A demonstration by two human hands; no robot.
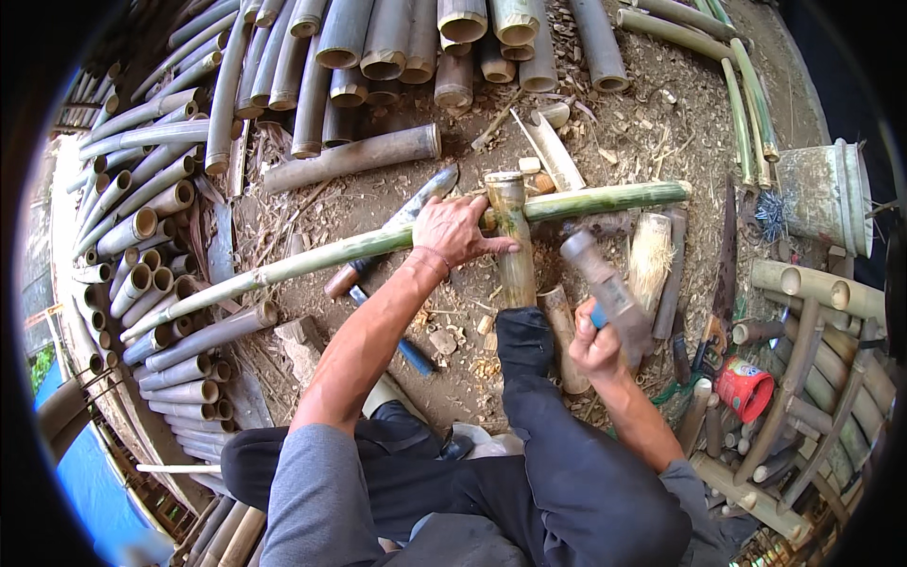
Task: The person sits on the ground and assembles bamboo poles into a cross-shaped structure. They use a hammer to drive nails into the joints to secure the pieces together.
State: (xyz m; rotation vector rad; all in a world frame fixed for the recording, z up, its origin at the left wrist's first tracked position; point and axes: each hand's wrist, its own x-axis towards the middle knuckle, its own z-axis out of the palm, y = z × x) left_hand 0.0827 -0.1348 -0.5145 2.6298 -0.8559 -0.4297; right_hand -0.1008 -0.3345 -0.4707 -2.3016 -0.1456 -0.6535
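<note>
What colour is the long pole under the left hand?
The pole is green, paler toward its left end; see the head view.

Blurred tool [605, 280], its kind unclear

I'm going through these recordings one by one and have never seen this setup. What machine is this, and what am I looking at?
There is no machine: these are a seated person's bare hands. The single picture looks down from a wide camera worn on the head, so edges bend. The left hand lies over a green pole, its fingertips mostly hidden. The right hand grips a motion-blurred tool. A short tan cylinder stands close to the left hand. Wood chips litter the ground; cut bamboo lengths lie ahead, and a red container is on the right.
</note>
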